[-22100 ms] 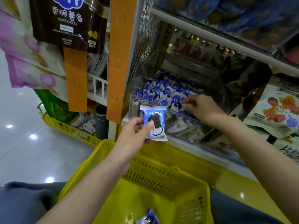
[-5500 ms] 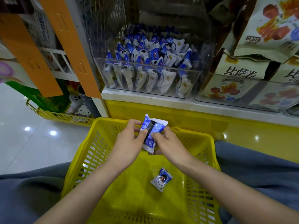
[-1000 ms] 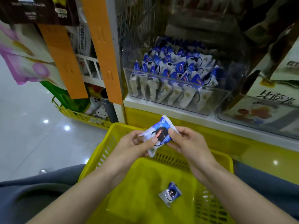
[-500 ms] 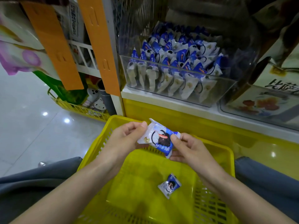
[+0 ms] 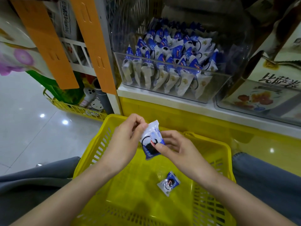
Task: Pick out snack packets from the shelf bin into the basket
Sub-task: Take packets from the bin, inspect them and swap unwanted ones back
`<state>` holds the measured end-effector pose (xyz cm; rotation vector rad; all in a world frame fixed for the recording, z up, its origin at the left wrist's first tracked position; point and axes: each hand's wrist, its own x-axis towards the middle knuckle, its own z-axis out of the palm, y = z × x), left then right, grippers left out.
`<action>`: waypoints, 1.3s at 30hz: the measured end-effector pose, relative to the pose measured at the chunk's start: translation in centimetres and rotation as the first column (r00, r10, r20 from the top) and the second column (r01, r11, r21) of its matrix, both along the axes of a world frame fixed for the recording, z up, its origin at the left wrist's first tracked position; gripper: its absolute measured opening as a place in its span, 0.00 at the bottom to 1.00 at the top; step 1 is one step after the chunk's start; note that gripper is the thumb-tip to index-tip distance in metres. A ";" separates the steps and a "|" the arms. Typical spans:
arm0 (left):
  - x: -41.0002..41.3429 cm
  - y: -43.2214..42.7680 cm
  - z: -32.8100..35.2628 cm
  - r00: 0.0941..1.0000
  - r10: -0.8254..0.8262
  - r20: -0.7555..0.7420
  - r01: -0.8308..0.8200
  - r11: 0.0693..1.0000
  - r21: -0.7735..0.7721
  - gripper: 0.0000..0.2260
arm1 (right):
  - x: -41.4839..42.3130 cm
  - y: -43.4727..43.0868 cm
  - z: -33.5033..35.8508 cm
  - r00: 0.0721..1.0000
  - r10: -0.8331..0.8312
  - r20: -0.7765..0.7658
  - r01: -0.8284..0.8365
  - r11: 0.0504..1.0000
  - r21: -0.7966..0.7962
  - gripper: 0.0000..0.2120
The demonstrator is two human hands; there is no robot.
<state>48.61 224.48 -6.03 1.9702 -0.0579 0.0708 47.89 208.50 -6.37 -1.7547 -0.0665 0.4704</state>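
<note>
Your left hand [image 5: 125, 141] pinches the top edge of the snack packet [image 5: 151, 142] and your right hand [image 5: 175, 147] grips its lower half, above the basket [image 5: 101, 144]. The grip looks light, so release over the middle; near the far rim it could drop outside.

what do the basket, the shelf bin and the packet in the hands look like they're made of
Basket: yellow moulded plastic, going by its slotted walls and dull sheen.
Shelf bin: clear hard plastic, likely acrylic; packets show through its front.
Held packet: glossy printed film with a crimped zigzag edge, pinched by left hand and right hand.
</note>
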 end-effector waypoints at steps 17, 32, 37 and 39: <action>0.0 -0.4 0.2 0.872 -0.023 -0.490 -0.254 0.833 -0.491 0.09 | -0.7 -0.5 0.4 0.773 0.269 0.574 0.015 0.897 -0.441 0.12; -1.1 -1.6 -0.3 0.998 -0.062 0.014 0.058 0.982 0.180 0.18 | 0.8 0.5 1.0 0.942 -0.290 -0.170 0.325 0.917 0.232 0.10; -1.1 -1.2 -0.5 0.993 -0.075 -0.088 0.081 0.994 0.076 0.14 | 0.8 0.6 0.9 0.964 -0.234 -0.128 0.261 0.928 0.266 0.12; -1.3 -1.3 -0.5 0.984 -0.116 -0.136 0.122 0.992 0.039 0.13 | 0.7 0.5 0.8 0.965 -0.234 -0.118 0.259 0.920 0.294 0.11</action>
